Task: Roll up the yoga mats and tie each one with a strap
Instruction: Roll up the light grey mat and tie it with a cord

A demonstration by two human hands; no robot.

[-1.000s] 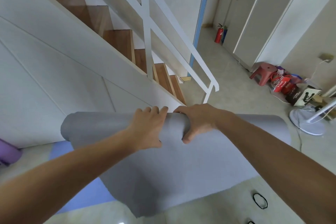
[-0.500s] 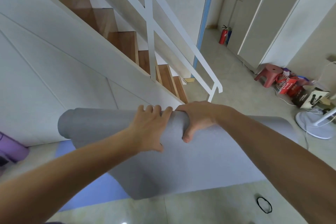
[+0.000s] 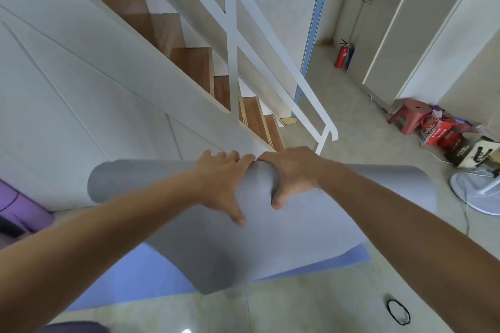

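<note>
Item 1: soft grey foam yoga mat, part-rolled. The roll is lying crosswise in mid-view, its loose tail is hanging down toward the camera and ending in a curled corner just above the floor.

Item 2: flat blue yoga mat, lying on the pale glossy tiled floor under the grey mat, showing at lower left and as a strip at lower right.

Item 3: left hand, resting palm-down on top of the roll near its middle. Fingers are lying close together over the far side, thumb is stretching toward the camera on the mat face. Hand is curling over the roll, not pinching.

Item 4: right hand, wrapping the roll just beside the left hand, fingertips touching. Fingers are going over the top, thumb is pressing the near face; hand is clasping the roll.

Item 5: thin black loop strap, lying flat on floor at lower right, well apart from both hands.

Item 6: rolled purple mat, sitting at left edge by the white stair panel; partly cut off.

Misc. bkgd: wooden-tread staircase w/ white railing; red fire extinguisher; red plastic stool; white fan base at right.
</note>
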